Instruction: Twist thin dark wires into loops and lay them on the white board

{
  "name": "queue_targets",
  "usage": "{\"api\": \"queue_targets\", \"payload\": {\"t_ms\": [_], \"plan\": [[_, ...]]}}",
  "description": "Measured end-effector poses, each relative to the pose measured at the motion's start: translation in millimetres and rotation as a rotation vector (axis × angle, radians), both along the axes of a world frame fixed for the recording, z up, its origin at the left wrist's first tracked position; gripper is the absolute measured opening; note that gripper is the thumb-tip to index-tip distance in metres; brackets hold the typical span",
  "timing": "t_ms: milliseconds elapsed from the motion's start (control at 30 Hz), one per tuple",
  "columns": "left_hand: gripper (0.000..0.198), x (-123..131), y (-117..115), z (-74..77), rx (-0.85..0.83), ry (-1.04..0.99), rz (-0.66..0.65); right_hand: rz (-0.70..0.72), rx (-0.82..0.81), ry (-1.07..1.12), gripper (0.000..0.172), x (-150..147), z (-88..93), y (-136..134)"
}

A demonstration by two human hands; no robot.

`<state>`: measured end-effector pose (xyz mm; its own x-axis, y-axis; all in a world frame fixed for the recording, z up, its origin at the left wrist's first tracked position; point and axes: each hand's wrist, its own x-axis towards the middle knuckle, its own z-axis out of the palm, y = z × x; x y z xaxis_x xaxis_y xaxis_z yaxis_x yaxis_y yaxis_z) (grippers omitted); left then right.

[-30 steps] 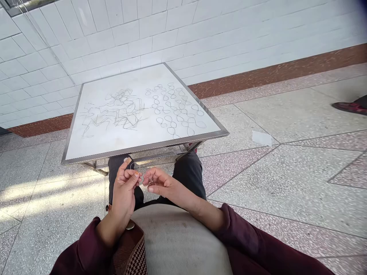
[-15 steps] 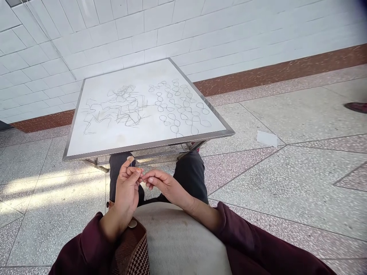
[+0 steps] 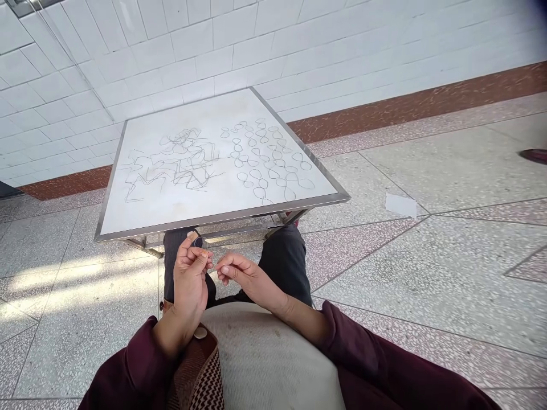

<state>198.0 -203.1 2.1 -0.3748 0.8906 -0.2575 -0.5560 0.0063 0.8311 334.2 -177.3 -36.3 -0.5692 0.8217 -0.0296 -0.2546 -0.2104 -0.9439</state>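
My left hand [image 3: 188,283] is raised, its fingers closed on a small dark piece [image 3: 197,242], too small for me to identify. Just beside it, my right hand [image 3: 241,275] pinches a thin strand [image 3: 212,267] between its fingertips [image 3: 222,270]. Both are above my dark trousers [image 3: 285,261], near the steel-edged table [image 3: 222,215], which carries looping scribbles [image 3: 265,162]. A paper scrap [image 3: 400,205] and a shoe [image 3: 533,155] are on the floor to the right.

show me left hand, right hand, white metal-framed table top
bare left hand [image 3: 188,285], head view, middle of hand
bare right hand [image 3: 241,275], head view, middle of hand
white metal-framed table top [image 3: 222,219], head view, front metal edge
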Motion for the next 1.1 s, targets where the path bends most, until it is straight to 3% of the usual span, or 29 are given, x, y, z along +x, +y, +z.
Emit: {"api": "queue_targets", "payload": {"t_ms": [200, 333, 533, 1100], "plan": [[0.049, -1.6, -2.0, 0.3, -0.009, 0.016, -0.027, 0.038, -0.032, 0.020, 0.028, 0.7, -2.8, -1.0], [0.049, -1.4, -4.0, 1.5, 0.044, 0.058, -0.025, 0.005, -0.172, 0.173, 0.025, -1.0, -0.2, -4.8], [0.050, -0.1, -6.7, 4.9, 0.044, 0.080, -0.024, 0.071, -0.360, 0.300, 0.025, -1.9, 2.4, -7.5], [0.049, 4.5, -8.5, 5.6, 0.063, 0.104, -0.039, -0.057, -0.390, 0.291, 0.026, -4.1, 3.7, -9.4]]}}
